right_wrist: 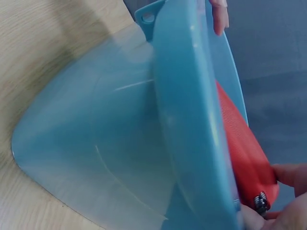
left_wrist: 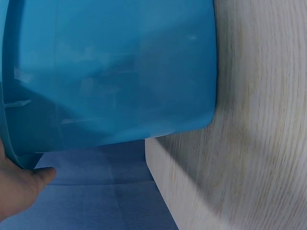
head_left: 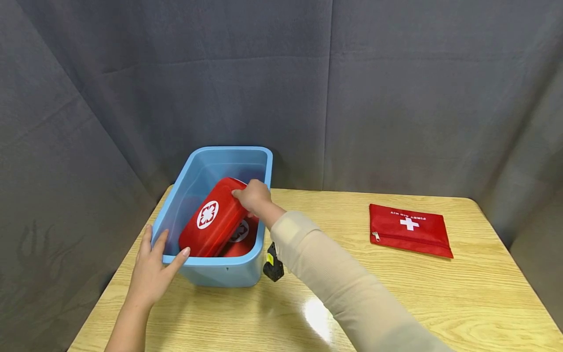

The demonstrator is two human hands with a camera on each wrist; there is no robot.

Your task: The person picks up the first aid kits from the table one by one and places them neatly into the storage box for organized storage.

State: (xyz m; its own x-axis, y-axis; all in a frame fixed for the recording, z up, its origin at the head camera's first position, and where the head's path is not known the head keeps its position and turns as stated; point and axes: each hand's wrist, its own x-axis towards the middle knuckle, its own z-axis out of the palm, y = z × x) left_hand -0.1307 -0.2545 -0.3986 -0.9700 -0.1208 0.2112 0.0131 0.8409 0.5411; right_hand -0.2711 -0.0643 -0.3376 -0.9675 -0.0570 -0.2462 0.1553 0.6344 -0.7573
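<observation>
A blue plastic bin [head_left: 211,271] stands on the wooden table. Inside it, a red first aid case [head_left: 224,205] with a white round emblem leans at a tilt. My right hand [head_left: 255,195] grips this case by its upper right end, over the bin's right rim; zipper pulls [right_wrist: 261,202] show beside the fingers in the right wrist view. Beneath the case lies another red case [head_left: 239,248] with a similar emblem, partly covered. With my left hand [head_left: 151,271] I hold the bin's near left corner, fingers and thumb at the rim.
A flat red first aid pouch [head_left: 409,230] with a white cross and a zipper lies on the right of the table [head_left: 334,215]. Close to the bin's right side sits a small black device [head_left: 273,266] with a yellow patch. Grey curtains [head_left: 299,98] hang behind.
</observation>
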